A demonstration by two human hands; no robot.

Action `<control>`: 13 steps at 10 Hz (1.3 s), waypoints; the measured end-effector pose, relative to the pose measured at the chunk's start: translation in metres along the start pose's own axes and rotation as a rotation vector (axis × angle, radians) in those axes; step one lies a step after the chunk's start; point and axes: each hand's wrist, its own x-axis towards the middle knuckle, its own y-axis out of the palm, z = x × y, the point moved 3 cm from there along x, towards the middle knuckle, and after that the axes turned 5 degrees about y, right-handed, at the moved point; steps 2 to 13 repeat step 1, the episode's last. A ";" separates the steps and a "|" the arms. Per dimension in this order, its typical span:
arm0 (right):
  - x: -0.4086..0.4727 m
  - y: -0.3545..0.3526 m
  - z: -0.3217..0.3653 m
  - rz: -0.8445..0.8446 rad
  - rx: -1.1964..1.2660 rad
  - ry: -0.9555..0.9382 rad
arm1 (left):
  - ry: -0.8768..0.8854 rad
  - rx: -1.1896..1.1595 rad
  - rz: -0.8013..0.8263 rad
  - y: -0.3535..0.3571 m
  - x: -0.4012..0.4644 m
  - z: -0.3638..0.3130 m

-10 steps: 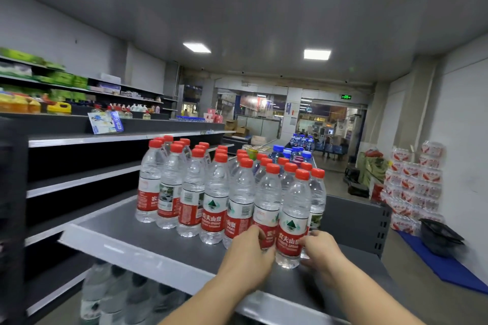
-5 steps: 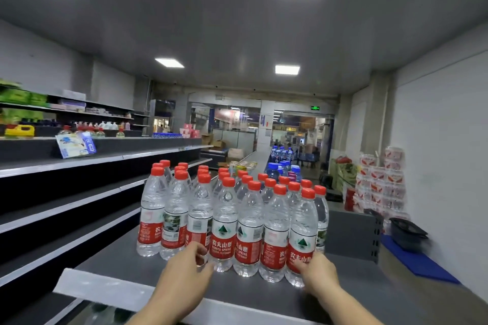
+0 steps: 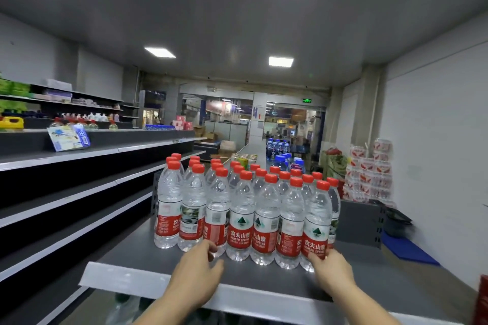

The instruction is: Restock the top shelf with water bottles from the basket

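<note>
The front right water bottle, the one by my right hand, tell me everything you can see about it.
The front right water bottle is clear plastic with a red screw cap and a red-and-white label bearing a green triangle logo and white Chinese characters. It looks full and sealed. It stands upright on the grey shelf, at the right end of the front row, pressed against its neighbour. The right hand has its fingertips on the lower label; the grasp is not closed around it.

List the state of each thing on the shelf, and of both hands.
Bottles: upright, capped, packed in rows.
Shelf: front strip bare.
Left hand: fingertips at a front-row bottle, not gripping.
Right hand: fingers on the rightmost front bottle.
</note>
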 end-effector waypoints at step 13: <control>-0.030 -0.009 0.017 -0.044 0.163 0.018 | 0.015 -0.035 0.018 -0.023 -0.005 0.002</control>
